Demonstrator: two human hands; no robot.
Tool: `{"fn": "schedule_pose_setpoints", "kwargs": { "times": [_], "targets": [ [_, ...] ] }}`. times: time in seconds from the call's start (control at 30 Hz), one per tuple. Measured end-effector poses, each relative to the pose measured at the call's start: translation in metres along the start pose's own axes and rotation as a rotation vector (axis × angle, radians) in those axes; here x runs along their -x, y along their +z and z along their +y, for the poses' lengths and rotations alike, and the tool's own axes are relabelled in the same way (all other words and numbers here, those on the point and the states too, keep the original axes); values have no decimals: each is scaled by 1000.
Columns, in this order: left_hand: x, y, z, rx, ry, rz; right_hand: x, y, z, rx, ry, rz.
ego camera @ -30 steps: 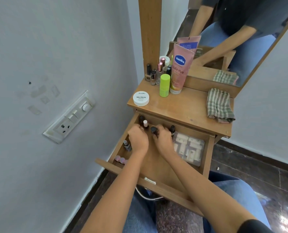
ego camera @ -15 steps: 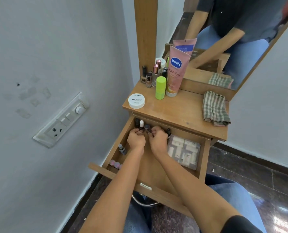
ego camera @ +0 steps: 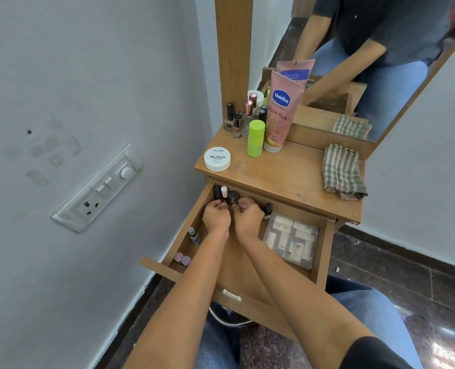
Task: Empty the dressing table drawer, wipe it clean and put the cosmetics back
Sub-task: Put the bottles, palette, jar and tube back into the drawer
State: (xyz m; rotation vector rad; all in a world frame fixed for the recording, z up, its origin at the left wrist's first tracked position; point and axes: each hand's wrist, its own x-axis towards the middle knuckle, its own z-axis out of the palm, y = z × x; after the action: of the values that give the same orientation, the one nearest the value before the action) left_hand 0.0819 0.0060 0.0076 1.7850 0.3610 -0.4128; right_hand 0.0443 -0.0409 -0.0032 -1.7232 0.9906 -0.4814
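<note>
Left hand (ego camera: 217, 217) and right hand (ego camera: 249, 217) grip small dark-capped nail polish bottles (ego camera: 233, 197) at the back of the wooden drawer (ego camera: 322, 251).

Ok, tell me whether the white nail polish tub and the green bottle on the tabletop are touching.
Apart. The head view shows bare wood of the tabletop between the white nail polish tub and the green bottle.
</note>
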Motion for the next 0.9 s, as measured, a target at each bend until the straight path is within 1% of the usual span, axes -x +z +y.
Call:
{"fn": "schedule_pose_setpoints", "kwargs": {
  "times": [0.27,0.33,0.47,0.6,0.7,0.8,0.9],
  "targets": [
    [14,-7,5,-50,14,-26,6,-11,-2,10,38,-34],
    [22,-10,7,-65,36,-30,11,-18,-3,26,16,-39],
    [39,-19,9,-82,115,-35,23,-34,-10,61,-89,-62],
    [50,-28,20,-49,237,-36,28,-52,-29,102,-226,-69],
    [55,-35,43,-69,383,-29,24,-65,-53,179,-380,-70],
    [53,-38,73,-78,531,-26,11,-77,-86,355,-578,-29],
    [41,-37,107,-111,640,-25,-7,-85,-123,587,-739,-2]
  ]
}}
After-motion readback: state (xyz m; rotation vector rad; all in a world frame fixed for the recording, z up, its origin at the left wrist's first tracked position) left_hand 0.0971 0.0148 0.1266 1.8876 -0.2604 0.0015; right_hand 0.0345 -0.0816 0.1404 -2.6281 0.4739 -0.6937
